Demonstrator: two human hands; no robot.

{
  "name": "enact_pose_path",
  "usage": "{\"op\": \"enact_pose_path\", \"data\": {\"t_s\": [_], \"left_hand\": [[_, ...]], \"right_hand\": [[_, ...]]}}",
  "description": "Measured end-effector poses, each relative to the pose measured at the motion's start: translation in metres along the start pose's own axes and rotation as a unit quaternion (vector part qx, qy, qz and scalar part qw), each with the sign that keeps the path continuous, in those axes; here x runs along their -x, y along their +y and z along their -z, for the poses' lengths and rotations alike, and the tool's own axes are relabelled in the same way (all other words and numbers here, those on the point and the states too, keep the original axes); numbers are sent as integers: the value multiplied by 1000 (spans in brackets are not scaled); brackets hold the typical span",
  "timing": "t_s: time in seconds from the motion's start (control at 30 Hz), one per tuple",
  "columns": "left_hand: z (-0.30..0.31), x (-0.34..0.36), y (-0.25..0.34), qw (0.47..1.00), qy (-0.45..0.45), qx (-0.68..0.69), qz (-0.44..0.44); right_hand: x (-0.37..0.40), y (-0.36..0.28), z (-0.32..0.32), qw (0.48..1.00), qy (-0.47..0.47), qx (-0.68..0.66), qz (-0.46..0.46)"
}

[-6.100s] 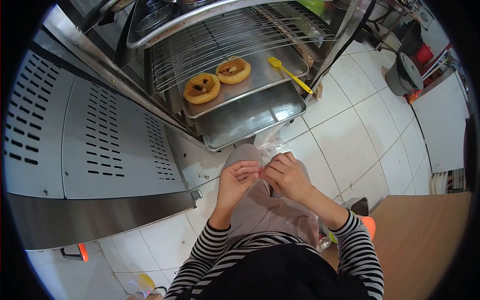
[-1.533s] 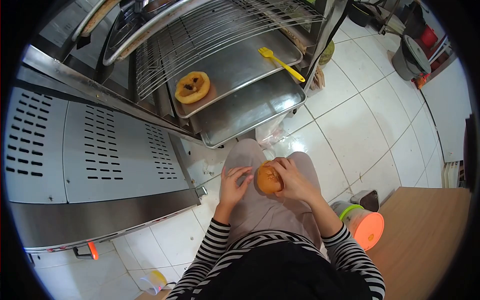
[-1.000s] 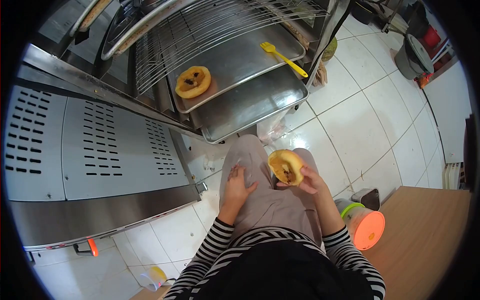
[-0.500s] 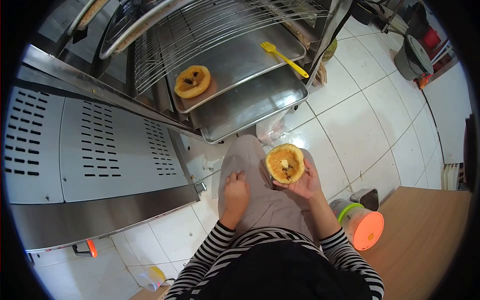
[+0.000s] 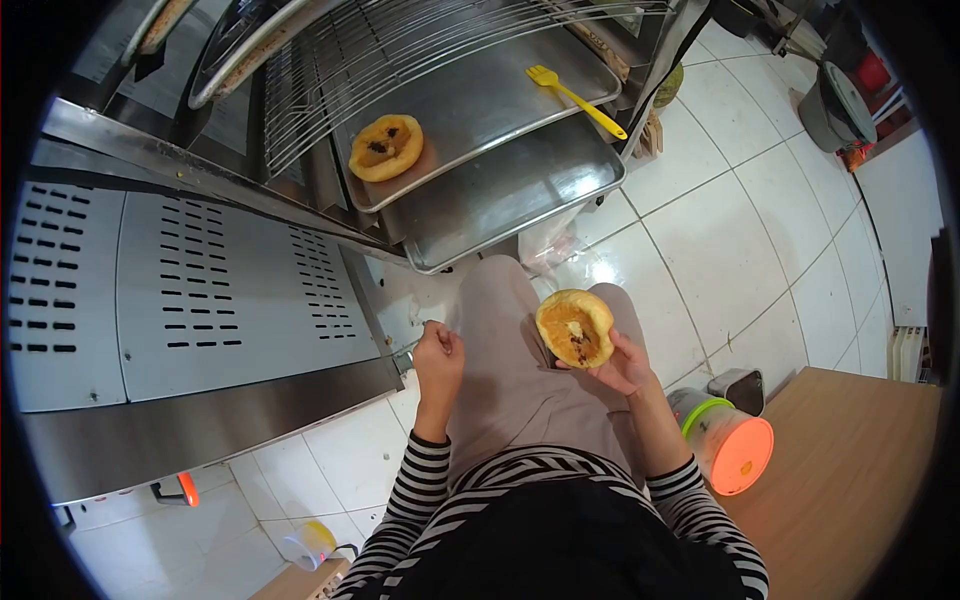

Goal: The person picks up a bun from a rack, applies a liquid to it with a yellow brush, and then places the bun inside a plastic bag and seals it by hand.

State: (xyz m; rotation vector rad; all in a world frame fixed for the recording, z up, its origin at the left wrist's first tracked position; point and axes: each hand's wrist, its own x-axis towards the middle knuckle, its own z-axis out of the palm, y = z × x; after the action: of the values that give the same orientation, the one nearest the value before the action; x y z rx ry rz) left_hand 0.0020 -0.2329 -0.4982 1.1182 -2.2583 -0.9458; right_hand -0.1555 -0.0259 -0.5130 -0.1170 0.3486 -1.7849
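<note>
A round, golden bread bun (image 5: 575, 330) with a sunken middle rests in my right hand (image 5: 628, 366), its fingers and thumb around the bun's right and lower edge. In its hollow lie a pale lump and some dark bits. My left hand (image 5: 438, 365) is curled into a loose fist beside my left thigh; what it holds, if anything, is hidden. A second round bun (image 5: 386, 148) with dark bits in its centre sits at the left end of the upper metal tray (image 5: 470, 110). A yellow brush (image 5: 578, 102) lies across that tray's right end.
Beneath the upper tray a lower metal tray (image 5: 520, 195) juts from the rack, with a wire rack (image 5: 440, 50) above. A grey vented metal cabinet (image 5: 200, 290) stands at left. To the right are an orange-lidded tub (image 5: 742, 456) and a wooden tabletop (image 5: 840, 470).
My left hand has lifted off my thigh and moved left, its fingers curled. The bun in my right hand has tilted slightly. The view has shifted a little.
</note>
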Motion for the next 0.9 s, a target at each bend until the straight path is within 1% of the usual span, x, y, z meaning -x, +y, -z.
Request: {"op": "enact_pose_path", "data": {"t_s": [0.03,0.07,0.1,0.17,0.23,0.3,0.4,0.43,0.47,0.5,0.53,0.57,0.6,0.67,0.73,0.8,0.87,0.9], "left_hand": [[3,0,1,999,-31,-1,31],[5,0,2,996,-62,-3,62],[4,2,0,996,-62,-3,63],[3,3,-2,996,-79,4,42],[3,4,3,996,-74,0,41],[3,4,11,997,-70,-4,41],[-1,6,21,997,-58,-28,40],[-2,7,25,998,-56,-36,14],[-4,8,28,997,-54,-44,-13],[-6,10,30,997,-55,-45,-13],[-7,12,33,996,-62,-53,-45],[-9,14,35,993,-70,-62,-77],[-12,15,35,993,-71,-62,-77],[-19,18,32,982,-50,-72,-170],[-21,19,29,978,-57,-70,-189],[-22,20,30,974,-63,-69,-207],[-22,22,33,978,-103,-30,-179],[-20,22,35,978,-103,-30,-179]], "right_hand": [[0,-1,-2,1000,0,-1,0],[0,-3,-4,999,4,33,-3],[1,-4,-6,998,8,66,-7],[0,-6,-11,998,13,61,-18],[0,-6,-14,998,17,56,-29],[0,-6,-17,997,-3,57,-44],[-1,-3,-24,998,-18,57,-35],[-2,-3,-29,998,-18,57,-34],[-2,-3,-34,993,-11,112,-37],[-2,-2,-39,985,-4,166,-39],[-3,-3,-44,985,-4,166,-39],[-5,-4,-49,966,-20,254,-29],[-7,-4,-52,939,-36,341,-19],[-10,-1,-52,941,-49,335,-25],[-14,1,-51,896,-73,433,-58],[-17,8,-45,899,-71,429,-48],[-20,12,-43,857,-26,514,25],[-21,13,-42,857,-26,514,25]]}}
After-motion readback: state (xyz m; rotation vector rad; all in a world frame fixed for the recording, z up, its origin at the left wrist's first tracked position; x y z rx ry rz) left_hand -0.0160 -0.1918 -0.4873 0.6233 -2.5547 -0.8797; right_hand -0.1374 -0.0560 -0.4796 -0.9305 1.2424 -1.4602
